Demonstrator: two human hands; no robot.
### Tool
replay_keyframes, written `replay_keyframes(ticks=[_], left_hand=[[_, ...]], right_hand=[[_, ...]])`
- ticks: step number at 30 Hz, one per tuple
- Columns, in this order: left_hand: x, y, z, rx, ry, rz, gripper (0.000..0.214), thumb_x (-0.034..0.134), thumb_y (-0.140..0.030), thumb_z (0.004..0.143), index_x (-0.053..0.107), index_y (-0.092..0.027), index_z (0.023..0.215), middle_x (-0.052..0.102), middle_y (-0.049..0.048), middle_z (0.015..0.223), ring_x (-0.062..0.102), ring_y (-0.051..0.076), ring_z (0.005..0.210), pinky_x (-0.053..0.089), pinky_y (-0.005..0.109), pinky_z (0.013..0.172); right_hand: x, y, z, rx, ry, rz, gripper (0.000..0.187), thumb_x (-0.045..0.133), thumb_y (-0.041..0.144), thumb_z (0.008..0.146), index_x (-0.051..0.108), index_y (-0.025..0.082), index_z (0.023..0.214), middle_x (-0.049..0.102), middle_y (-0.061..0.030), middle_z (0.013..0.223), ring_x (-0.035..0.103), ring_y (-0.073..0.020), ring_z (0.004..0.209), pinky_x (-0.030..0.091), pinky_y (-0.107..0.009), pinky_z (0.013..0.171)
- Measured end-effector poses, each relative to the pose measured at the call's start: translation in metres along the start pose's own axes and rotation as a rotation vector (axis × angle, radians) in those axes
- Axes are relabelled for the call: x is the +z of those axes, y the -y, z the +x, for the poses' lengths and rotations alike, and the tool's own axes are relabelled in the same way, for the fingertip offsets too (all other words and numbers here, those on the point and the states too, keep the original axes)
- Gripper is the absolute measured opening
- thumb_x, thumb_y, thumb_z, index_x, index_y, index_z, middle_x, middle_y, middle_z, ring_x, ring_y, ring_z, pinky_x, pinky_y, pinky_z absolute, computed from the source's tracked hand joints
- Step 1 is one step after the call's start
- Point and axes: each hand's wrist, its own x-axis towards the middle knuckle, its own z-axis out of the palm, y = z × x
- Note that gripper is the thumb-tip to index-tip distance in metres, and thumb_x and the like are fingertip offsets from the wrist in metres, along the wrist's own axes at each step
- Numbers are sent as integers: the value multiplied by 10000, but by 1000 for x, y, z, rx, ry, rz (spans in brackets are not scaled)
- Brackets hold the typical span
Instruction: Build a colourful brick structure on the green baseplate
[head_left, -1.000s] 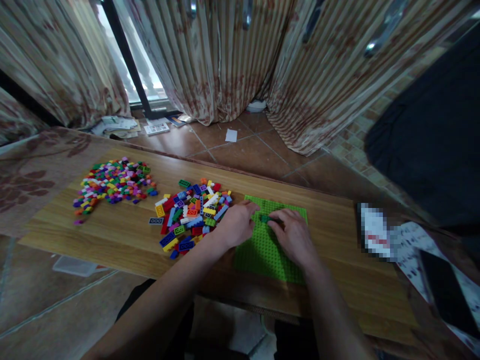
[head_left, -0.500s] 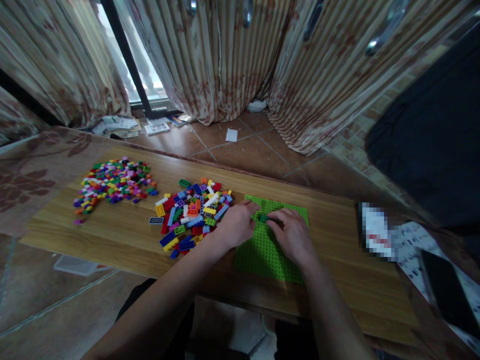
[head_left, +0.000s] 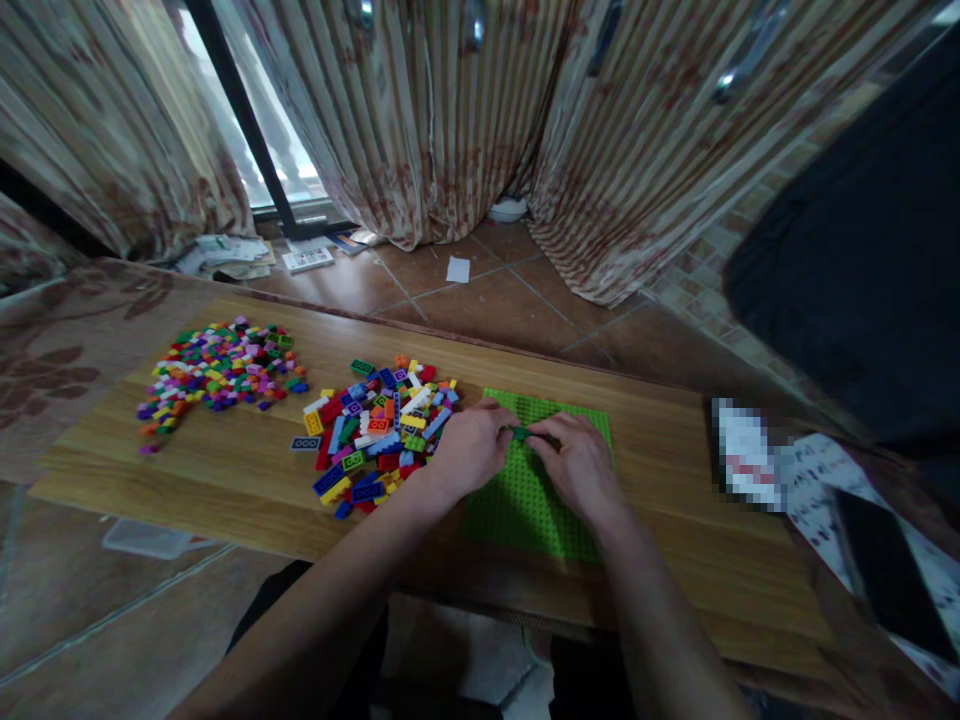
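Note:
A small dark green brick (head_left: 519, 433) sits between the fingertips of both hands, over the upper part of a bright green studded baseplate (head_left: 536, 510). My left hand (head_left: 478, 447) is closed, its fingertips pinched at the brick's left side. From the right, the thumb and fingers of my right hand (head_left: 574, 462) close on the same brick. Fingers hide much of it, and I cannot tell whether it is pressed onto the studs. Just left of my left hand lies a pile of larger mixed-colour bricks (head_left: 379, 425).
Small coloured bricks form another pile (head_left: 225, 362) at the far left of the wooden table (head_left: 675, 520). At its right end are a pixelated packet (head_left: 746, 455), a printed sheet (head_left: 814, 475) and a black phone (head_left: 892, 570). Striped curtains (head_left: 450, 130) hang beyond the table.
My left fingertips have come closer to the right ones, narrowing the gap around the dark green brick. The whole view has shifted slightly; the piles and baseplate look unchanged.

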Motion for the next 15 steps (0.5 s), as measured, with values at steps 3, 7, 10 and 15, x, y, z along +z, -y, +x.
replay_keyframes(ticks=[3, 7, 10, 15], left_hand=[[1, 0, 0, -2, -4, 16, 223, 511, -182, 868, 686, -212, 1003, 655, 49, 989, 652, 170, 891, 514, 291, 853], [2, -2, 0, 8, 1, 60, 220, 490, -200, 886, 682, -217, 993, 647, 50, 991, 647, 163, 874, 512, 282, 826], [3, -4, -1, 9, 16, 112, 228, 461, -219, 909, 679, -209, 973, 640, 60, 998, 642, 164, 857, 509, 270, 776], [4, -6, -1, 9, 53, 175, 285, 393, -252, 945, 667, -184, 903, 632, 69, 950, 631, 165, 771, 490, 265, 675]], right_hand=[[0, 1, 1, 24, 9, -13, 87, 629, 227, 839, 706, 220, 879, 681, -48, 900, 574, -234, 896, 427, -372, 819], [-1, 3, 1, 40, 13, -25, 94, 630, 235, 842, 711, 218, 886, 685, -51, 914, 576, -233, 894, 427, -369, 816], [-1, 5, 1, 47, 12, -35, 105, 628, 235, 844, 719, 213, 892, 684, -58, 915, 580, -233, 888, 431, -368, 808], [0, 3, 3, 40, 0, -18, 116, 626, 251, 840, 734, 230, 877, 681, -59, 876, 588, -231, 852, 444, -376, 792]])
